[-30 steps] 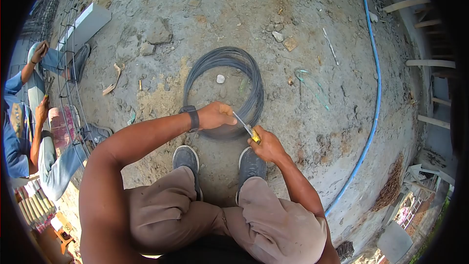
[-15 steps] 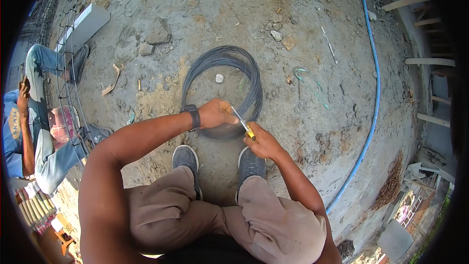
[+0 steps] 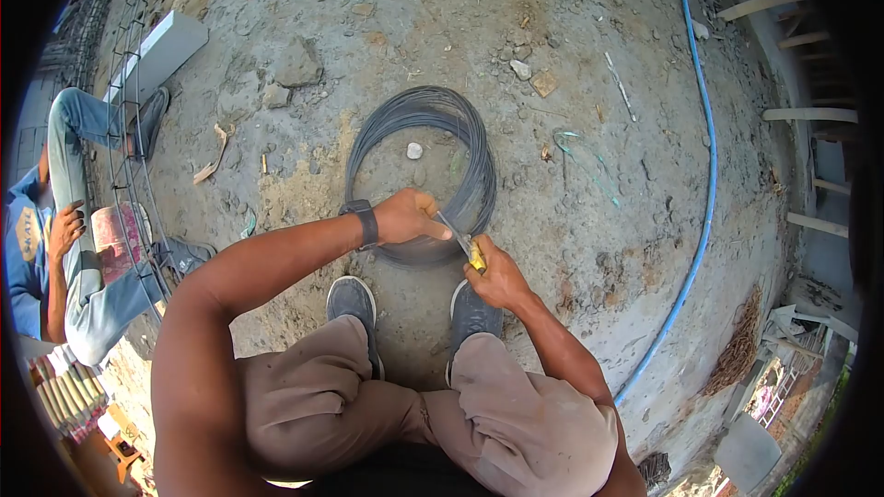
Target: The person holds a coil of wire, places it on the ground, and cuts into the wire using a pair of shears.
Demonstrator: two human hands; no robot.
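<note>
A coil of dark thin wire (image 3: pixel 481 152) lies on the ground in front of my shoes. Over its near edge, my left hand (image 3: pixel 412 218) is closed, fingers pinched on a thin strand of wire. Close to its right, my right hand (image 3: pixel 501 274) is wrapped round a yellow-handled tool (image 3: pixel 476 256). The tool's metal end points up and left towards my left fingers. Its tip is too small to make out clearly.
A co-worker in blue (image 3: pixel 29 239) sits at the left behind a wire-frame cage (image 3: pixel 118 110), near a reddish bucket (image 3: pixel 120 239). A white block (image 3: pixel 164 48) lies beyond. A blue hose (image 3: pixel 707 166) runs down the right side. Stones and scraps dot the ground.
My hands stay close together over the coil, with small shifts of the yellow-handled tool. The co-worker's hands have moved down, and the tool seen there earlier no longer shows.
</note>
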